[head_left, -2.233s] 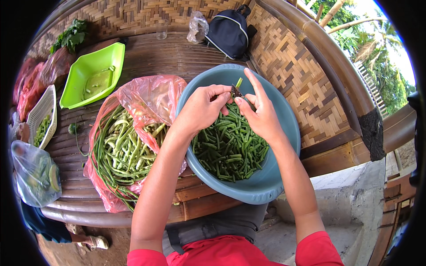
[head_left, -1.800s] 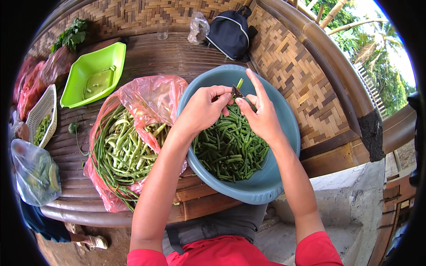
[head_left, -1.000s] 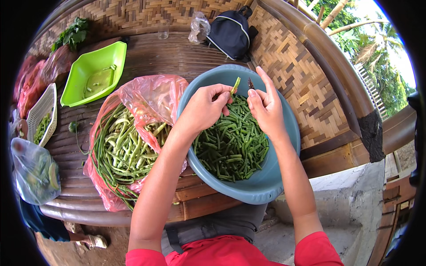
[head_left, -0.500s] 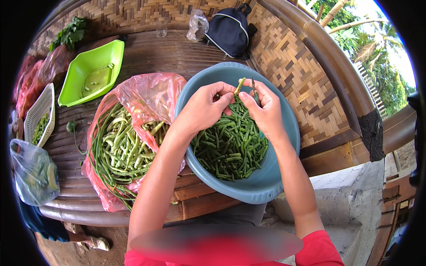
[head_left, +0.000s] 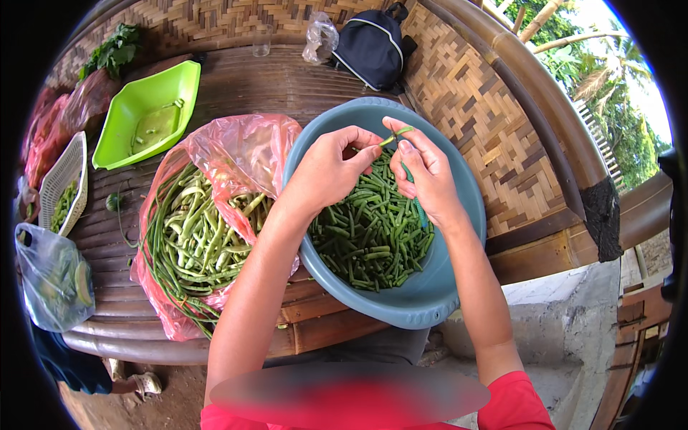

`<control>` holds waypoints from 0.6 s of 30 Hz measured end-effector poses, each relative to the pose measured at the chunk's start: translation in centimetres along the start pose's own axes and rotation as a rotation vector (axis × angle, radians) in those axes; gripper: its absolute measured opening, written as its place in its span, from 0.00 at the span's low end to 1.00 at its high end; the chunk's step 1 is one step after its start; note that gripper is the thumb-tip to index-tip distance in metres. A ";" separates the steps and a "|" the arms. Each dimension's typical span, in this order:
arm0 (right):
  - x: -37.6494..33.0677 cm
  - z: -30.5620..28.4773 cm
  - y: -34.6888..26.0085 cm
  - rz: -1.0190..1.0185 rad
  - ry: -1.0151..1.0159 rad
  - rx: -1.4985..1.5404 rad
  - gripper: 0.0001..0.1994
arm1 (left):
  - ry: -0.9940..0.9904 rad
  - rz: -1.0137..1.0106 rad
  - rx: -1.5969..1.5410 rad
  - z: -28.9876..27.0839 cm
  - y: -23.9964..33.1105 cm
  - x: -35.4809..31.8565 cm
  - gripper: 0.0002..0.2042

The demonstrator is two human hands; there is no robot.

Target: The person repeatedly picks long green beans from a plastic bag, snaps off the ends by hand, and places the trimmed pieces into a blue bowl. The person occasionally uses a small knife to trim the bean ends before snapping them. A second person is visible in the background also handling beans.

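Note:
Above a blue-grey basin (head_left: pixel 469 215), my left hand (head_left: pixel 330 170) pinches a short length of green bean (head_left: pixel 394 137) between thumb and fingers. My right hand (head_left: pixel 430 175) is closed around a small knife with a teal handle (head_left: pixel 420 213). Its blade is mostly hidden by the fingers and meets the bean, with my right thumb and forefinger close to the bean's end. Many cut green bean pieces (head_left: pixel 373 222) lie in the basin below both hands. Left of the basin, a pink plastic bag (head_left: pixel 244 147) holds whole long beans (head_left: pixel 193 244).
A lime-green tray (head_left: pixel 118 147) with a few scraps, a white basket (head_left: pixel 82 168) of green pieces and a clear bag (head_left: pixel 54 279) of vegetables stand at left. A dark backpack (head_left: pixel 369 50) and a glass (head_left: pixel 261 41) are at the back. A woven wall (head_left: pixel 480 122) borders the right.
The bean has tilted from nearly upright to lying rightward across my right fingertips. My right hand has turned, bringing the knife's teal handle into view below it.

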State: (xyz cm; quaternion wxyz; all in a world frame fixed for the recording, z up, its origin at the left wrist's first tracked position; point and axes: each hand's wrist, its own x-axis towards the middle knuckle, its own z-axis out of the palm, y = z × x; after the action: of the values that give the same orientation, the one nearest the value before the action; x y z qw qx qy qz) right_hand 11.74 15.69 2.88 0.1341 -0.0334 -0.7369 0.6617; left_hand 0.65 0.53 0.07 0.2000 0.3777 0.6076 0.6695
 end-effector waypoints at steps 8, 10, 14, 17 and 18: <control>-0.3 -0.1 0.0 0.006 0.035 0.028 0.22 | 0.059 -0.012 0.008 0.0 0.0 0.1 0.08; -0.3 -0.1 0.1 0.015 0.003 -0.007 0.22 | 0.069 -0.010 0.034 -0.1 0.0 0.1 0.08; 0.1 -0.1 0.6 -0.001 0.010 -0.063 0.19 | 0.073 0.031 0.006 -0.1 -0.3 0.1 0.07; 0.2 0.0 0.7 0.021 0.044 -0.068 0.17 | 0.043 0.046 0.099 -0.1 -0.5 0.2 0.07; 0.2 0.0 0.7 0.034 0.052 -0.066 0.16 | 0.055 0.063 0.123 -0.1 -0.6 0.2 0.06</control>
State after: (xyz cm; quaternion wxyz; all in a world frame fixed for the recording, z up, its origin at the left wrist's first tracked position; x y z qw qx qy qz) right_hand 11.43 15.79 2.18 0.1408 -0.0677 -0.7538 0.6382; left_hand 0.33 0.75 -0.50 0.1385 0.3898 0.6408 0.6467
